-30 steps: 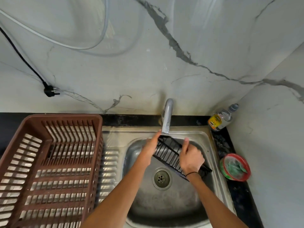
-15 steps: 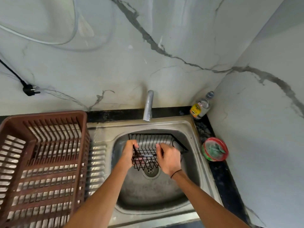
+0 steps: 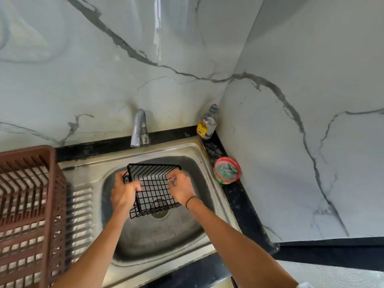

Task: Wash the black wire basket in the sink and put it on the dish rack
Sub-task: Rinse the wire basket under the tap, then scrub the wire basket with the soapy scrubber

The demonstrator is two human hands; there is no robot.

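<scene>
One black wire basket (image 3: 154, 187) sits mid-frame over the sink (image 3: 193, 150), gripped by two hands: left hand (image 3: 124, 193) curled round its left edge, right hand (image 3: 181, 187) pinching its right. One brown dish rack (image 3: 49, 204) at left. One bottle (image 3: 206, 123), yellow label unreadable.

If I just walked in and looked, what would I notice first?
Probably the black wire basket, held over the middle of the steel sink by two bare hands: the left hand grips its left side and the right hand its right. Next, the big brown dish rack on the left, and the red-rimmed tub on the counter to the right.
</scene>
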